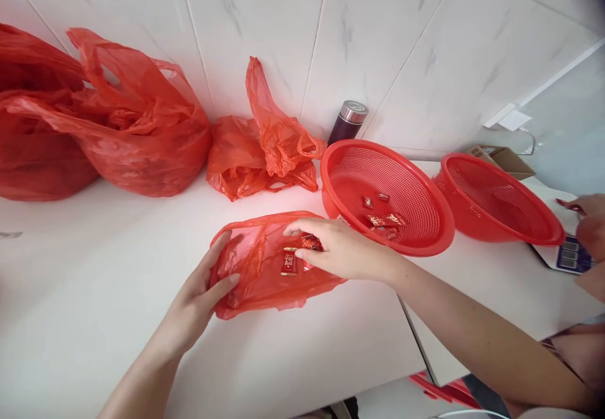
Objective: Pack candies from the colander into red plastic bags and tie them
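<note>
Two grips on a red plastic bag (258,274): left grip (201,293) open, steadying its edge; right grip (345,249) curled over wrapped candies (312,242), closure unclear.

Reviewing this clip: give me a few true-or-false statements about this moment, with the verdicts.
1. The left hand rests on a flat red plastic bag. True.
2. The right hand grips a dark metal flask. False: it is at the bag, fingers beside red-and-gold wrapped sweets.
3. A round red plastic colander holds more wrapped sweets. True.
4. Another person's hand touches that colander. False: it is at the far right, near a white digital scale.
</note>
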The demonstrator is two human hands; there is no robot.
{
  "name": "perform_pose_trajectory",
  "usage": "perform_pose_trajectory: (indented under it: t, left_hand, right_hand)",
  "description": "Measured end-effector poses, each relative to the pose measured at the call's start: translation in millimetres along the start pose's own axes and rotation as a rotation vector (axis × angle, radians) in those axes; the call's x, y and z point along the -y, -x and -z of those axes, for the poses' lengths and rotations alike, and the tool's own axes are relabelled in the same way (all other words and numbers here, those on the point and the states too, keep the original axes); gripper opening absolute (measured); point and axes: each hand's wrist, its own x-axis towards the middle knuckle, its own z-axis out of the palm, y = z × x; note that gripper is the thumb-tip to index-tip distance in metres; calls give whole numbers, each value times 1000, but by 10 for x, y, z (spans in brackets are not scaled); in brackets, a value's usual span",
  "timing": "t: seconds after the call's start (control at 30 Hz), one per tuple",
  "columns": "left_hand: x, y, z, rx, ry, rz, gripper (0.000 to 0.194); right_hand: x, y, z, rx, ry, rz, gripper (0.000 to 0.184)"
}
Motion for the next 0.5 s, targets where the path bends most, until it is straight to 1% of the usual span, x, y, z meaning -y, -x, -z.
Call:
perform_pose_trajectory:
  t: [0.07,0.13,0.2,0.27,0.3,0.37,0.4,0.43,0.5]
  left_hand:
    - [-5,5,5,1,-29,-16,71]
    - [-13,9,4,1,-54,-29,72]
    - [-23,12,-4,-4,-62,-27,73]
    - [-30,15,-17,-22,-43,-15,74]
    - [-30,16,-23,-31,-31,-7,75]
    - [-23,15,-26,-39,-21,4,76]
    - [-15,13,-22,-35,-30,5,76]
    - [-5,9,-16,-28,-45,4,76]
    - [19,0,1,-16,-83,-11,75]
  right_hand:
    - [20,32,0,-9,74,-34,37]
    - [42,53,50,-68,129,-52,37]
    - [37,50,185,-174,131,-36,32]
    - [-55,9,396,-295,149,-41,26]
    - [-152,-25,516,-348,189,-68,25]
    - [-466,-106,744,-408,328,-185,27]
    - [-674,-144,838,-389,404,-262,34]
    - [-903,-174,913,-327,474,-363,46]
    - [-1366,-202,1001,-159,542,-595,77]
